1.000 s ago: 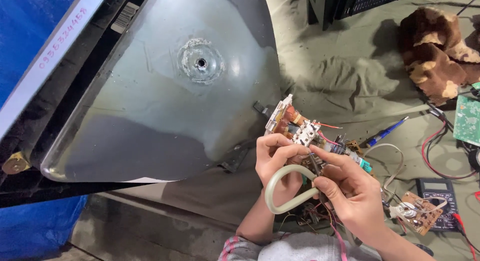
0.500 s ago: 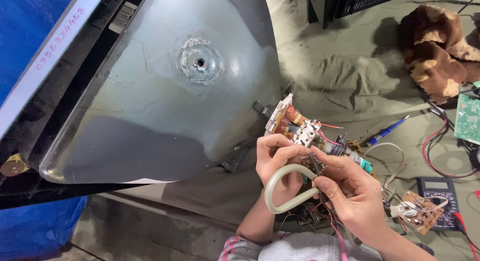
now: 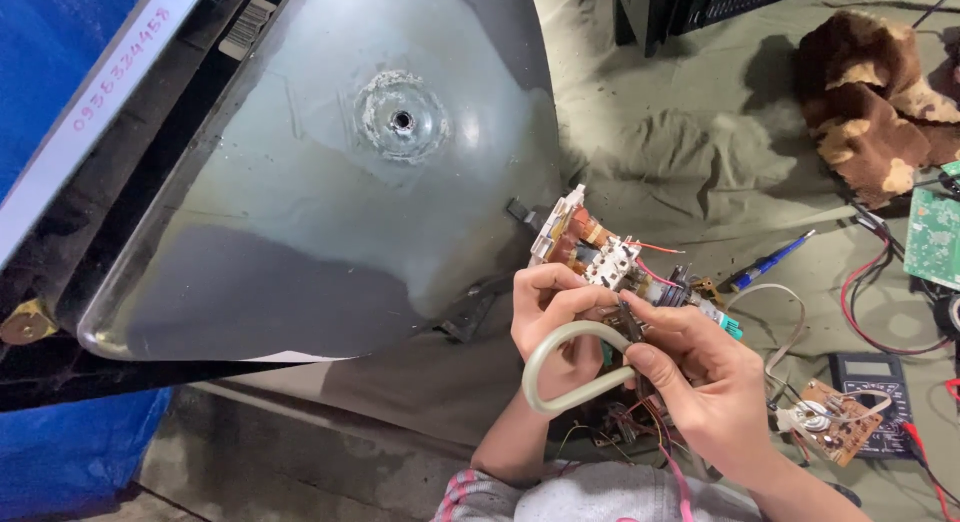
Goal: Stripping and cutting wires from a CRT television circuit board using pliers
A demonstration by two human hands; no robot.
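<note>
I hold a small bundle of electric parts [image 3: 610, 267] in my left hand [image 3: 555, 317]. It has a white plastic end, brown coils and thin red wires coming out. My left grip is closed around it, with my fingers curled tight. The bundle sits in the middle of the scene, just right of the big grey glass tube [image 3: 330, 182], apart from it.

My right hand [image 3: 700, 382] pinches a thick pale wire loop [image 3: 560, 367]. That grip is narrow, thumb and finger pressed on the loop where it meets the bundle. The loop curves out to the left and comes back under my left hand.

The back of the big tube is bare. I see the round hole [image 3: 402, 120] in its middle with nothing plugged in. So I think the parts are already off the tube and in my hands. The wires are not pulled free from the bundle. I think that part is left to do, but I cannot tell how much.

Everything lies on a green cloth [image 3: 680, 152] on the floor. To the right are a blue pen-like tool [image 3: 770, 262], a small brown board [image 3: 835, 422], a black meter [image 3: 880, 382] and a green board [image 3: 935, 237]. Far right is a brown fuzzy rag [image 3: 870, 102]. A blue sheet [image 3: 60, 452] is near me on the left.
</note>
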